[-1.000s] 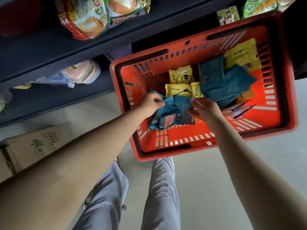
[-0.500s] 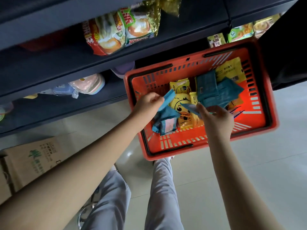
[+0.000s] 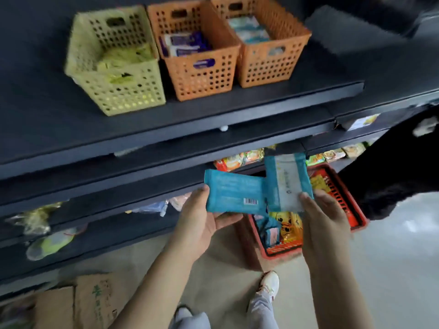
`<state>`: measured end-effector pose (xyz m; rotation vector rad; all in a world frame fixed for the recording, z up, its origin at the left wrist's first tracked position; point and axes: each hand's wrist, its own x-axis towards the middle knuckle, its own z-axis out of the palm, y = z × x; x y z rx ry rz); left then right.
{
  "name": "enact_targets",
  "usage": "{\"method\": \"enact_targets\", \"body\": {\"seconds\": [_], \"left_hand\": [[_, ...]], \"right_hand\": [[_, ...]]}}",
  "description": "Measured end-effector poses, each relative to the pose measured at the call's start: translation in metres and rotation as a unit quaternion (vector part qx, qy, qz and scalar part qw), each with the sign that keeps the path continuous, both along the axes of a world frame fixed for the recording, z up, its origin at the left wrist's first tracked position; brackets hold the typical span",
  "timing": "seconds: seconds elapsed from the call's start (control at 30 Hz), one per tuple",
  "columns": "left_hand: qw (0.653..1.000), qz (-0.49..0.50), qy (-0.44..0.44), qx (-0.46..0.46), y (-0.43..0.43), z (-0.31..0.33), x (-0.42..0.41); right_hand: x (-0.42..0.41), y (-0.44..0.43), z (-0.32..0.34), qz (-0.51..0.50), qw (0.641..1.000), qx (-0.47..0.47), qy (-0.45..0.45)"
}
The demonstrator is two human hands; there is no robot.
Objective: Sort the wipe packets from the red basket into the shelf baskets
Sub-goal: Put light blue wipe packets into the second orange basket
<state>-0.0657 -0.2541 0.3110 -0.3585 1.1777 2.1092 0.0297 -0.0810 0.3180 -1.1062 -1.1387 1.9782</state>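
On the dark upper shelf (image 3: 213, 110), from the left, stand a pale yellow perforated plastic basket (image 3: 128, 91) with yellowish packets, a middle orange perforated basket (image 3: 204, 77) with purple-and-white ones, and a right orange perforated basket (image 3: 266, 65) with pale blue-white ones; blur hides every label. Below them the left hand (image 3: 202, 222) pinches a flat teal film wipe packet (image 3: 235, 194) by its short end, thumb underneath, lying level. Its far end overlaps a second teal packet with a white panel (image 3: 287, 181), held upright by the fingers of the right hand (image 3: 325, 214) at its lower edge. Behind, on the floor, the red slotted plastic basket (image 3: 342, 200) holds more teal and yellow packets. Both grips sit at the very edges of slick film, so a quick lift toward the shelf could let a packet pivot and fall; the overlap might drag one against the other; and a teal packet could easily land in the wrong basket, since the contents look alike at a glance
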Motion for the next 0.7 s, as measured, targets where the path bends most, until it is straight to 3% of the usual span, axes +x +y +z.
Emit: {"method": "enact_targets", "body": {"seconds": [0.1,0.23,0.33,0.53,0.7], "left_hand": [[0.998,0.037,0.036,0.032,-0.054,0.057,0.006],[0.994,0.085,0.067,0.025,-0.109,0.114,0.009],[0.989,0.124,0.081,0.032,-0.131,0.149,0.003],[0.981,0.134,0.122,0.073,-0.141,0.192,-0.014],[0.980,0.079,0.175,0.058,-0.124,0.199,-0.050]], "right_hand": [[0.002,-0.050,0.053,0.021,0.996,-0.059,0.066],[-0.007,-0.096,0.109,0.143,0.970,-0.130,0.147],[-0.023,-0.117,0.140,0.179,0.954,-0.164,0.176],[-0.060,-0.128,0.178,0.238,0.926,-0.162,0.246],[-0.102,-0.105,0.177,0.299,0.919,-0.117,0.229]]}}
